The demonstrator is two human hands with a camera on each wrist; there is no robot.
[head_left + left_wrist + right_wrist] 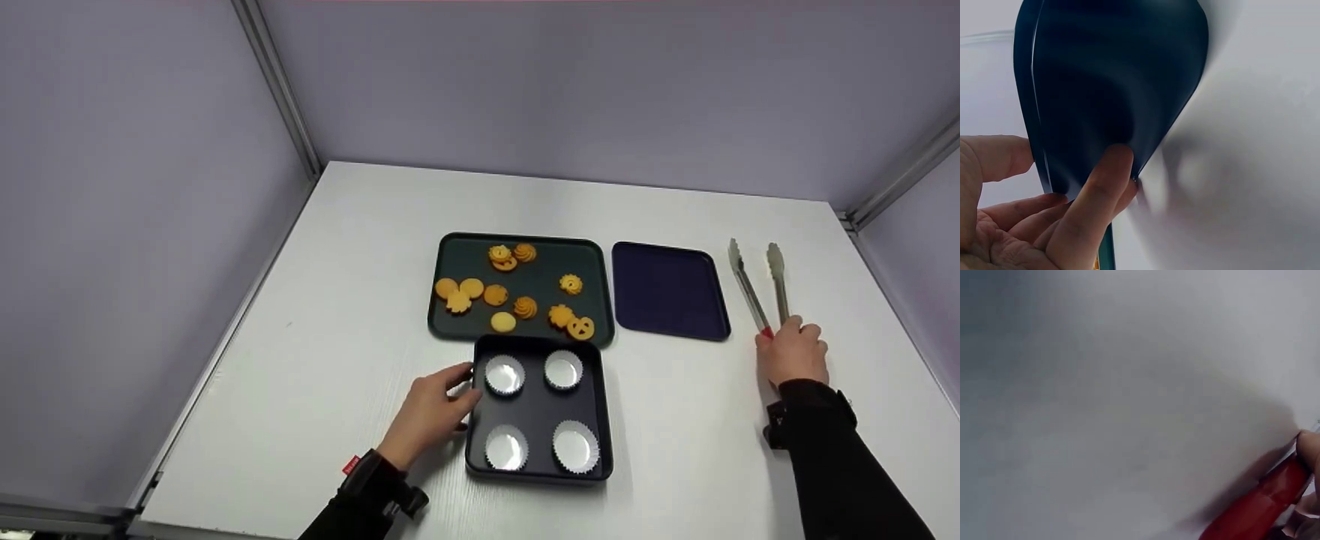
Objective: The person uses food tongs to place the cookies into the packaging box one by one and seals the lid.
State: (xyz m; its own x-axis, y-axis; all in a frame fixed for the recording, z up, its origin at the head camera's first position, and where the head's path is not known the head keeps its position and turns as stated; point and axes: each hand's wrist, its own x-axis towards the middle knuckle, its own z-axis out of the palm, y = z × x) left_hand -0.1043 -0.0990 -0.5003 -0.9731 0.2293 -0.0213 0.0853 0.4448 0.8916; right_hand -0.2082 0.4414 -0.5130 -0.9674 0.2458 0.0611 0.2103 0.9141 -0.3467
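Note:
My left hand (430,411) touches the left side of a dark square baking tin (540,469). In the left wrist view the thumb meets the tin's rim while the fingers (1092,205) lie spread against its outer wall (1112,67). Inside the tin stand several white fluted baking cups (505,375). At the right, my right hand (796,352) grips metal tongs (752,296) by their red handles, with the arms spread apart and pointing to the back. One red handle (1252,509) shows under the fingers in the right wrist view; the hand hides the rest.
Behind the tin lies a dark green tray (525,281) carrying several cookies, among them round ones (496,295), swirls (525,307) and a pretzel-shaped one (580,328). A dark blue tray (667,289) lies between it and the tongs. Grey walls (570,90) bound the white table (337,315).

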